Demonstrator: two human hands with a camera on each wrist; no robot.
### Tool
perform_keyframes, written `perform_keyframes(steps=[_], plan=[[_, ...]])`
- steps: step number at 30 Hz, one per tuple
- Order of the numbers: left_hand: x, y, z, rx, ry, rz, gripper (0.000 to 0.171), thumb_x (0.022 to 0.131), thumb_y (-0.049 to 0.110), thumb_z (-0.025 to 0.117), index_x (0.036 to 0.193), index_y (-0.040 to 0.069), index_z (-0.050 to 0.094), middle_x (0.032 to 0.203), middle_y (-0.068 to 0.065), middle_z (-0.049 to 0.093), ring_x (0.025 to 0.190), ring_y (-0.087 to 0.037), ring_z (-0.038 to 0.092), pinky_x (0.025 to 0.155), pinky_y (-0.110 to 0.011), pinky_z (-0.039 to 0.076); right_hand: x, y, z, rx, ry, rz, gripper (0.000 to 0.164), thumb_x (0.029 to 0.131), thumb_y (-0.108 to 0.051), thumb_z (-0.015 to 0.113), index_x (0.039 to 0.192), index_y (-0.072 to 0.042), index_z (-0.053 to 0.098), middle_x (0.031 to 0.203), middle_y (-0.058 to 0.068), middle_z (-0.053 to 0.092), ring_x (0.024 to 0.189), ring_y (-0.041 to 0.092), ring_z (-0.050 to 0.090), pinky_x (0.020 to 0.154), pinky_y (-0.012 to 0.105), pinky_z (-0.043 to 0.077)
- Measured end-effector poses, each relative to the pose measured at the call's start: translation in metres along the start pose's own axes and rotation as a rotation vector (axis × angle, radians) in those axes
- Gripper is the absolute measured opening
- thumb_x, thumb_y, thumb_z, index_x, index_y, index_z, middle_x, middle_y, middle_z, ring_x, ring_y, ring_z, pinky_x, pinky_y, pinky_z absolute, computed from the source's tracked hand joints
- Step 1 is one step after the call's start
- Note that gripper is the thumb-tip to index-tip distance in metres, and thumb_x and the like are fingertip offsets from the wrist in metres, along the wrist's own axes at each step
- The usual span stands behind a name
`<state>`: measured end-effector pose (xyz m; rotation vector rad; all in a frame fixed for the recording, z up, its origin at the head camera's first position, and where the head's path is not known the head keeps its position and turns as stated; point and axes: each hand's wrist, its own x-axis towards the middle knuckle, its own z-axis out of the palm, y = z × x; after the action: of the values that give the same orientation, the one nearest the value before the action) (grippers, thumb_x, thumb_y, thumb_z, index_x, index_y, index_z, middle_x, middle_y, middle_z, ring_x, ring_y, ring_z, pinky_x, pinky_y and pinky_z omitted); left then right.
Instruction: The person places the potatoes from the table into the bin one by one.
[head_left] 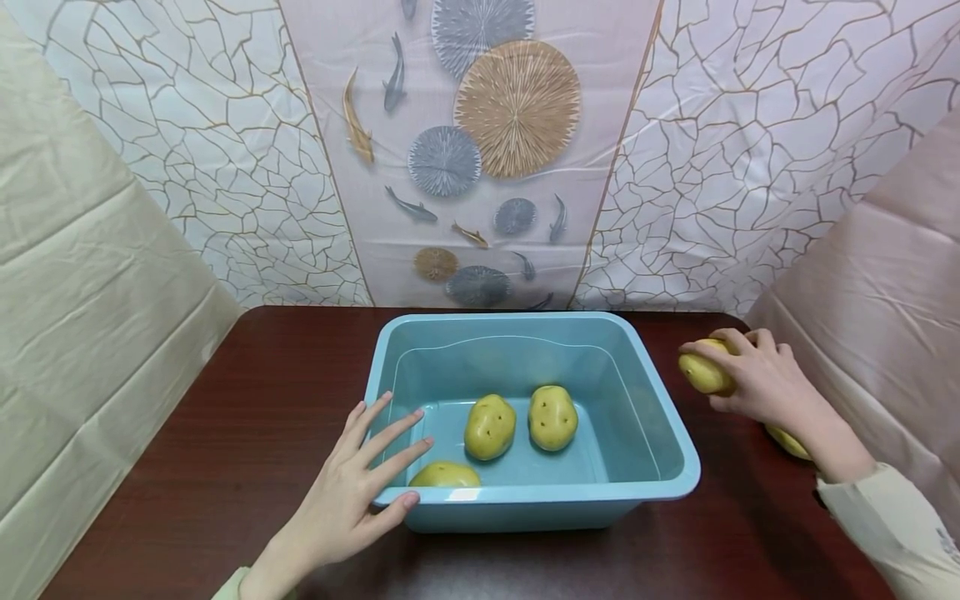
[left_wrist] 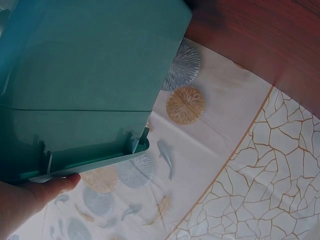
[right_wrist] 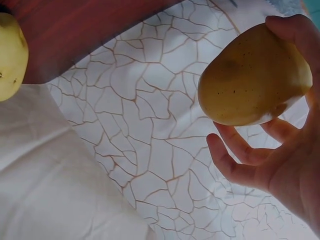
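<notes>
My right hand (head_left: 765, 379) grips a yellow potato (head_left: 705, 368) above the table, just right of the blue basin (head_left: 675, 492). The right wrist view shows that potato (right_wrist: 252, 77) held between thumb and fingers. My left hand (head_left: 352, 483) lies at the basin's near left corner, fingers spread and fairly straight over the rim. In the left wrist view, its thumb (left_wrist: 60, 185) touches the rim's edge. Inside the basin are a middle potato (head_left: 490, 427), a right potato (head_left: 552, 418) and a near-left potato (head_left: 445, 476), partly hidden by the front wall.
Another potato (head_left: 787, 442) lies on the dark red-brown table (head_left: 187, 433), partly behind my right forearm; it also shows as a potato (right_wrist: 11, 56) in the right wrist view. A patterned cloth (head_left: 480, 208) hangs behind the table, with plain pale cloth (head_left: 862, 292) at the right.
</notes>
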<state>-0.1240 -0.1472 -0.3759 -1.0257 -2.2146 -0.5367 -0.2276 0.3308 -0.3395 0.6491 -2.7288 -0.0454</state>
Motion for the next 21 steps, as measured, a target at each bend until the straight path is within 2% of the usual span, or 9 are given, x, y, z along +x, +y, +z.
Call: perform_keyframes(steps=[5,14,21], plan=[[0.001,0.0,0.0,0.008,-0.004,-0.002,0.043,0.092,0.043,0.035,0.12,0.019,0.057,0.132,-0.006,0.048,0.132,-0.035,0.026,0.112,-0.044,0.007,0.0,-0.004,-0.006,0.005,0.021,-0.029,0.069,0.053,-0.02,0.077,0.116,-0.027,0.05,0.11,0.014,0.046,0.085,0.041,0.039,0.056,0.044,0.032],[0.0,0.0,0.0,0.005,-0.005,0.0,0.04,0.089,0.039,0.043,0.12,0.019,0.056,0.133,-0.005,0.047,0.132,-0.035,0.026,0.112,-0.044,0.006,-0.001,-0.01,-0.017,0.001,0.033,-0.057,0.071,0.053,-0.021,0.077,0.118,-0.029,0.05,0.113,0.012,0.046,0.085,0.039,0.04,0.057,0.041,0.029],[0.0,0.0,0.0,0.015,-0.005,0.0,0.042,0.092,0.043,0.037,0.121,0.019,0.056,0.132,-0.006,0.048,0.132,-0.035,0.025,0.112,-0.044,0.007,-0.001,-0.019,-0.027,-0.003,0.033,-0.075,0.073,0.052,-0.022,0.078,0.119,-0.031,0.049,0.115,0.011,0.046,0.086,0.038,0.04,0.058,0.04,0.029]])
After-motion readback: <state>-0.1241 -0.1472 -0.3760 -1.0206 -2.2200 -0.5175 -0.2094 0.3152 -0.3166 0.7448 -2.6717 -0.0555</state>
